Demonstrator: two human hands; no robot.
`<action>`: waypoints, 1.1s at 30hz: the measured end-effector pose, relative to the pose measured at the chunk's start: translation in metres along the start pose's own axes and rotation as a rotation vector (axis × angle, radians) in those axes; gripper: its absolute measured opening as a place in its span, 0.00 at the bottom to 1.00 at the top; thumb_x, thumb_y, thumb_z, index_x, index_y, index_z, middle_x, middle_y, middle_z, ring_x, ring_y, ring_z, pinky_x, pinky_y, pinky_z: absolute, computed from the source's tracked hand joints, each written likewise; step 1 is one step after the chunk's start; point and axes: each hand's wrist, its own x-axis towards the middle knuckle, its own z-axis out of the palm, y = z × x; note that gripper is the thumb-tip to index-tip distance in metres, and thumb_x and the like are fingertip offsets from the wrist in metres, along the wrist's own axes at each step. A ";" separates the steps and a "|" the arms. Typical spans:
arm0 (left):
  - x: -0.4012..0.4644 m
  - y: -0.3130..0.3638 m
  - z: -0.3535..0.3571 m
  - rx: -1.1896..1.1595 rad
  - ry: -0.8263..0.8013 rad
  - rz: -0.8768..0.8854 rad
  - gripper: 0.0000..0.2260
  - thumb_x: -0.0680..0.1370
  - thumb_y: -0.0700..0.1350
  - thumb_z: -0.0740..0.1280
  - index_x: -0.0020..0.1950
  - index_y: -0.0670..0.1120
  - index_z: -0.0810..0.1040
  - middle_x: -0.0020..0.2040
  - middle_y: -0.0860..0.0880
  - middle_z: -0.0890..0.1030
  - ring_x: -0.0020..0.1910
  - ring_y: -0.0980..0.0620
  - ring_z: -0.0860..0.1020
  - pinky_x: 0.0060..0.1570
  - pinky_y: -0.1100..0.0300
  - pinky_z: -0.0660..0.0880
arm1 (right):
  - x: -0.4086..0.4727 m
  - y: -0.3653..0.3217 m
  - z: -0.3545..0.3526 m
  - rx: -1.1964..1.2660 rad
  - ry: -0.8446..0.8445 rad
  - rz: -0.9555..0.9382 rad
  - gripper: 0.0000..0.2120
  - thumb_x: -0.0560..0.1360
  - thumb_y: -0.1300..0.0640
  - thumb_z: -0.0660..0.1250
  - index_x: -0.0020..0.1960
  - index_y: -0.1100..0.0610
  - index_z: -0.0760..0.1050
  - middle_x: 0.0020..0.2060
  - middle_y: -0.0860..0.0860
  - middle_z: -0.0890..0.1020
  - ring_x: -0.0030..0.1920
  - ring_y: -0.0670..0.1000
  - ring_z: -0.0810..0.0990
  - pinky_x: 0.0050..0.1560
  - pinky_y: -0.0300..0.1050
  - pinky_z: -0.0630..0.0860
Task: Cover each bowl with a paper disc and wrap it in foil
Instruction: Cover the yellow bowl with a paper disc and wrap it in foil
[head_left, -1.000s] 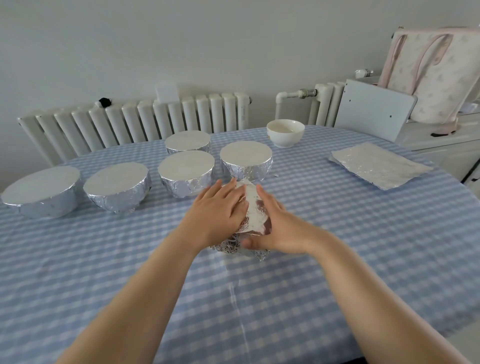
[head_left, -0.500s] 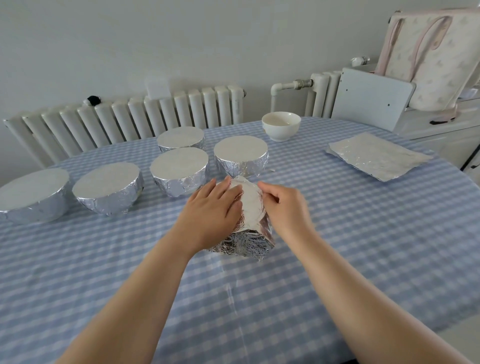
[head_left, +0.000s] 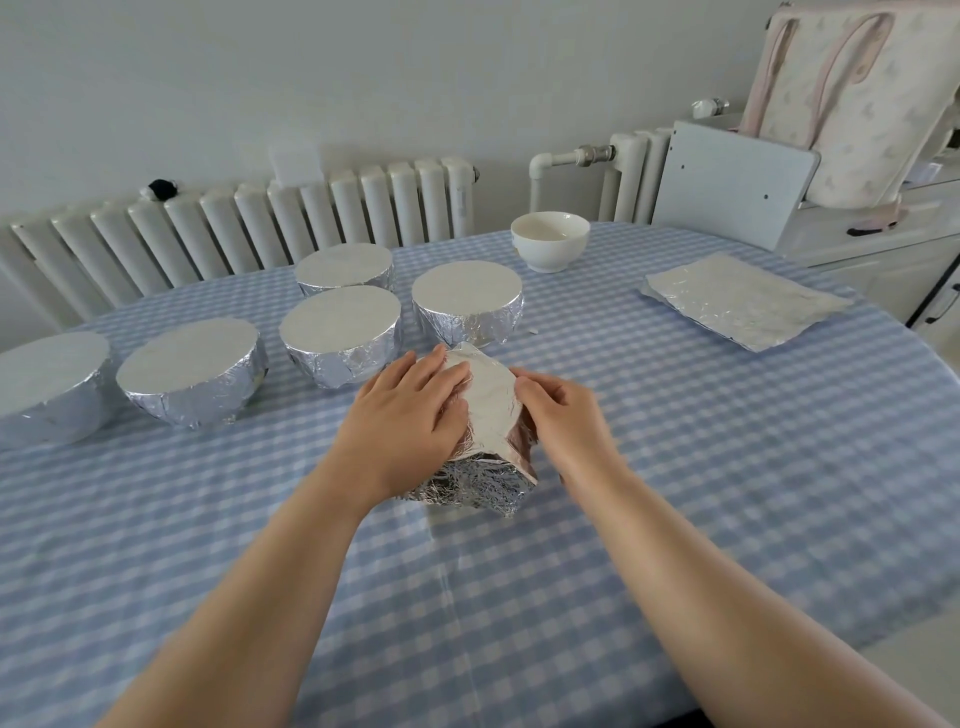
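A bowl half wrapped in foil (head_left: 478, 483) stands in the middle of the table, its top covered by a white paper disc (head_left: 491, 400). My left hand (head_left: 405, 415) lies flat over the left side of the disc and foil, fingers straight. On the right side my right hand (head_left: 563, 415) curls its fingers round the foil at the bowl's rim. Foil hangs crumpled at the bowl's near side. Several foil-wrapped bowls with discs stand behind, among them one (head_left: 340, 335) just beyond my left hand and another (head_left: 467, 306) further right. An unwrapped white bowl (head_left: 549, 243) stands at the back.
A stack of foil sheets (head_left: 743, 299) lies at the right on the blue checked tablecloth (head_left: 675, 493). Radiators (head_left: 260, 228) line the wall behind the table. A white cabinet (head_left: 883, 249) with a bag on it stands at the far right.
My right hand has slid from the bowl's near side up to its right rim. The foil at the near side now hangs free. My left hand has stayed on top.
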 end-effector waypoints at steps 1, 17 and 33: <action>0.000 0.000 0.000 -0.001 0.000 -0.001 0.30 0.76 0.61 0.43 0.78 0.59 0.59 0.81 0.57 0.52 0.79 0.53 0.49 0.75 0.55 0.46 | 0.000 0.001 0.000 0.007 -0.013 0.000 0.20 0.77 0.59 0.63 0.37 0.39 0.84 0.32 0.49 0.80 0.34 0.47 0.74 0.39 0.46 0.67; 0.001 -0.005 0.006 -0.045 0.023 -0.016 0.30 0.75 0.63 0.45 0.77 0.60 0.60 0.80 0.58 0.54 0.79 0.54 0.49 0.76 0.53 0.47 | -0.003 0.016 0.007 0.394 -0.053 0.264 0.24 0.83 0.42 0.54 0.58 0.63 0.72 0.39 0.58 0.74 0.39 0.54 0.74 0.41 0.48 0.71; -0.005 -0.022 0.007 -0.311 0.079 -0.106 0.29 0.76 0.61 0.48 0.77 0.58 0.63 0.79 0.57 0.58 0.78 0.53 0.53 0.76 0.55 0.50 | 0.008 0.004 0.014 0.265 -0.129 -0.019 0.08 0.80 0.56 0.65 0.43 0.55 0.71 0.26 0.43 0.77 0.30 0.42 0.74 0.40 0.41 0.70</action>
